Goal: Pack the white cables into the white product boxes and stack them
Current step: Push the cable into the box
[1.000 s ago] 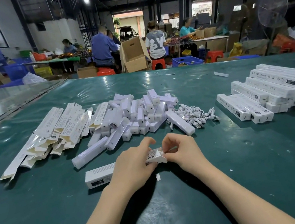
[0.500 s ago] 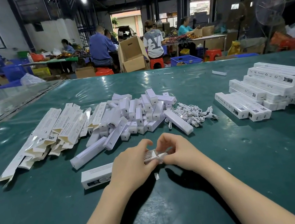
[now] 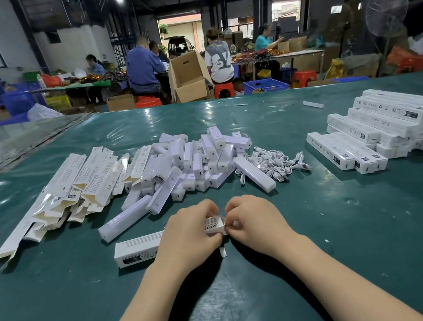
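A long white product box (image 3: 138, 248) lies on the green table (image 3: 357, 234) in front of me. My left hand (image 3: 189, 234) grips its right half from above. My right hand (image 3: 253, 219) pinches the box's right end flap with its fingertips. A small heap of white cables (image 3: 275, 162) lies beyond my hands. To the right stands a stack of closed white boxes (image 3: 383, 126). Flat, unfolded boxes (image 3: 78, 188) lie fanned out at the left.
A pile of white bar-shaped devices (image 3: 191, 163) fills the table's middle. A small white scrap (image 3: 223, 251) lies under my hands. Several people sit at tables beyond the far edge, with a cardboard carton (image 3: 190, 80) and a standing fan (image 3: 386, 9).
My right hand has closed in on the box's end and the open flap now sits pressed against the box. The left hand keeps its hold.
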